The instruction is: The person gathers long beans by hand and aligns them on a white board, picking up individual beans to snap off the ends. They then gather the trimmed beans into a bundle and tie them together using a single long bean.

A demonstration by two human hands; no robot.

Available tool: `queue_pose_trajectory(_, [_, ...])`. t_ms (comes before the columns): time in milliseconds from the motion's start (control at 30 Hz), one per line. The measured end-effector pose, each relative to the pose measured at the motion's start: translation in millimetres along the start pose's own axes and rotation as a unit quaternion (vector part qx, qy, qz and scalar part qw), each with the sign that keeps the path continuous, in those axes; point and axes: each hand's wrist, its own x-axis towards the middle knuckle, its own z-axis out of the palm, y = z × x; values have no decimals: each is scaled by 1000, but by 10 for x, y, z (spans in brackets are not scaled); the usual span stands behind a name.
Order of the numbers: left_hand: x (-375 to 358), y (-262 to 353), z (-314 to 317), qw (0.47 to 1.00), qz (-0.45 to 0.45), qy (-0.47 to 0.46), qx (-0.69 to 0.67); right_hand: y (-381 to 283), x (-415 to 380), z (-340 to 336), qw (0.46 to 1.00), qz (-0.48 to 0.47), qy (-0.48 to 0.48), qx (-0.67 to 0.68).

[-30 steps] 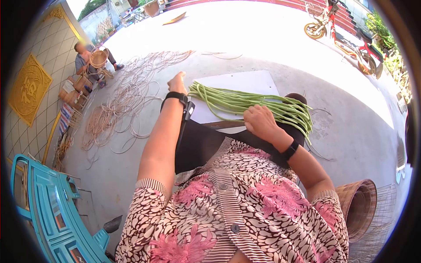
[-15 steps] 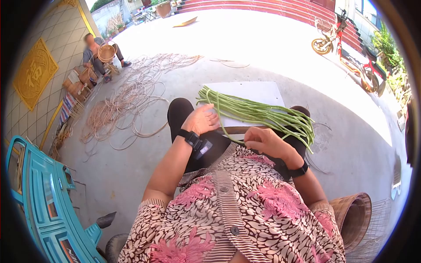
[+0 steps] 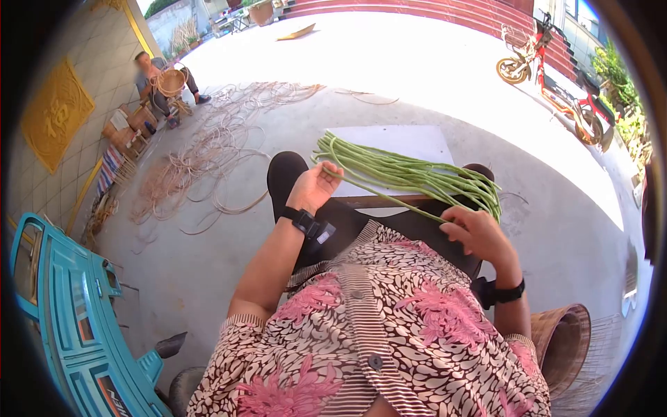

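A bundle of long green yardlong beans (image 3: 410,169) lies across a white board (image 3: 425,137) over my knees. One yardlong bean (image 3: 415,210) is stretched apart from the bundle, on the side nearer my body. My left hand (image 3: 316,185) grips its left end with curled fingers, close to the bundle's left tips. Further right, my right hand (image 3: 481,235) pinches the same bean between thumb and fingers, just below the bundle's right end.
Coiled cane strips (image 3: 198,163) spread over the floor to the left. A person (image 3: 163,87) sits beyond them with a basket (image 3: 171,83). A turquoise vehicle (image 3: 76,306) stands at lower left, a woven basket (image 3: 563,347) at lower right, a red motorbike (image 3: 556,97) at far right.
My right hand has moved rightward along the bean, which is now drawn out nearly straight between both hands. My left hand has curled closed and stays near the same spot.
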Motion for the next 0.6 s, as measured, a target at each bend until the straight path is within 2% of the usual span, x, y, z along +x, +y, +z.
queue_pose_trajectory(100, [59, 44, -41, 996, -7, 74, -54, 120, -150, -233, 996, 71, 51, -7])
queue_pose_trajectory(167, [144, 43, -235, 994, -40, 40, -94, 190, -245, -372, 990, 126, 63, -29])
queue_pose_trajectory(200, [155, 42, -289, 991, -55, 24, -115, 310, -251, -400, 988, 92, 88, -88])
queue_pose_trajectory(233, [31, 21, -133, 995, -30, 66, -72, 456, -232, -407, 981, 57, 111, -148])
queue_pose_trajectory(267, [12, 15, -161, 997, -27, 51, -60, 548, -204, -400, 969, 20, 133, -208])
queue_pose_trajectory(300, [-3, 9, -189, 998, -24, 36, -49, 417, -168, -397, 973, 12, 123, -197])
queue_pose_trajectory(400, [34, -14, -254, 997, -27, 27, -60, 246, 188, -183, 976, -133, 98, -142])
queue_pose_trajectory(433, [55, -21, -294, 996, -30, 32, -72, 154, 328, -90, 976, -154, 75, -138])
queue_pose_trajectory(533, [134, -60, -504, 994, -8, -83, -68, -60, 819, 310, 963, -215, 33, -162])
queue_pose_trajectory(600, [127, -80, -486, 996, -32, -71, -45, -106, 1143, 616, 945, -260, 71, -186])
